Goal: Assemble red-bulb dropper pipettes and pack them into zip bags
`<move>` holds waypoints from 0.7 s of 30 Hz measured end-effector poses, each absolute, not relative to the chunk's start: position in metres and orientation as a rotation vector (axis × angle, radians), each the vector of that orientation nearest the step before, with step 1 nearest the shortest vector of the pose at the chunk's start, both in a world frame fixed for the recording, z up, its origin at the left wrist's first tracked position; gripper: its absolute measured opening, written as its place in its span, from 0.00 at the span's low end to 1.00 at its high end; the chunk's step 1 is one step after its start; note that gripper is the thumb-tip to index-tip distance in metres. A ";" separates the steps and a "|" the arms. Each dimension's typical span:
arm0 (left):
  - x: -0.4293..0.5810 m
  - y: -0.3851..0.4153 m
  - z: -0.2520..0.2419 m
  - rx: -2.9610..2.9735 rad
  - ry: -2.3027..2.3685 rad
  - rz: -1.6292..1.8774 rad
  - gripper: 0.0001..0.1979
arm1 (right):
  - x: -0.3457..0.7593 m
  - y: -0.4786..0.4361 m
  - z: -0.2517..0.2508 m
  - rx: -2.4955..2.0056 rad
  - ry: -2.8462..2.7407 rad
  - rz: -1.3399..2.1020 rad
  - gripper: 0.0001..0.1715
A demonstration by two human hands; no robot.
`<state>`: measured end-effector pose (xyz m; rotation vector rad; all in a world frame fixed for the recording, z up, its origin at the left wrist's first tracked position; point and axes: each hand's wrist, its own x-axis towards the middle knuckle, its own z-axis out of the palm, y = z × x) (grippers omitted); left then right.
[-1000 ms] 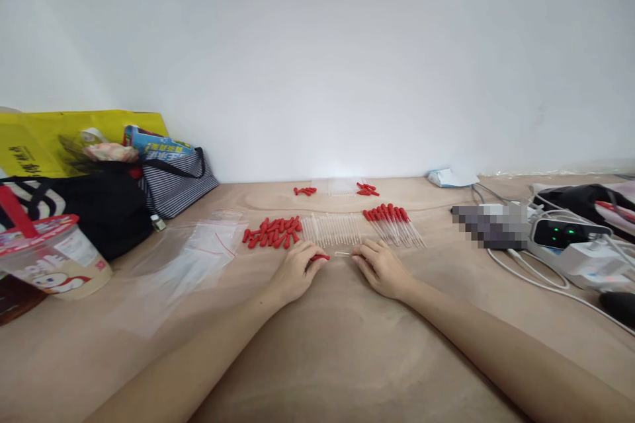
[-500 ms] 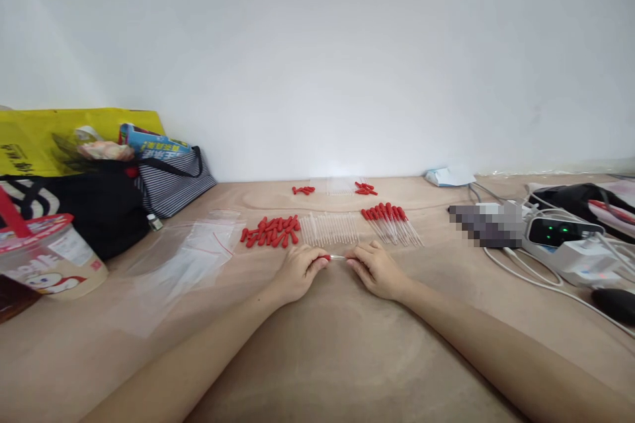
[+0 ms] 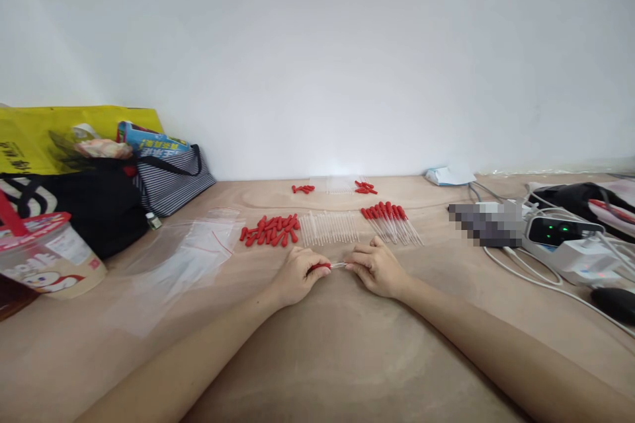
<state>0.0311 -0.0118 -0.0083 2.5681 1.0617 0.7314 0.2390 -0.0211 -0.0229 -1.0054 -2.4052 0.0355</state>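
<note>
Between thumb and fingers, my left hand [image 3: 299, 275] pinches a red rubber dropper bulb [image 3: 319, 267]. My right hand [image 3: 376, 269] is closed on a thin clear glass tube [image 3: 339, 265], whose left end meets the bulb; how far it sits inside is hidden by my fingers. Just beyond lie a pile of loose red bulbs [image 3: 270, 230], a row of clear tubes [image 3: 330, 228] and, to the right, several droppers with red bulbs on their tubes [image 3: 391, 219].
Clear plastic bags [image 3: 191, 254] lie left of the bulbs, near a drink cup [image 3: 54, 258] and a striped bag [image 3: 173, 178]. More bulbs [image 3: 366, 187] lie by the wall. A power bank with a lit display [image 3: 560, 231], cables and a black mouse [image 3: 615, 305] are at right.
Both hands have shifted slightly toward me with the bulb and tube. More of the red bulb now shows in my left fingers.
</note>
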 end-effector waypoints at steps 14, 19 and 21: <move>0.031 -0.013 -0.007 2.639 1.005 0.719 0.06 | 0.229 -0.026 -0.024 -0.995 -2.379 -0.052 0.14; 0.031 -0.013 -0.007 2.640 1.006 0.730 0.05 | 0.224 -0.025 -0.024 -1.036 -2.359 0.042 0.15; 0.031 -0.013 -0.007 2.638 1.010 0.722 0.06 | 0.222 -0.025 -0.023 -1.048 -2.357 0.061 0.15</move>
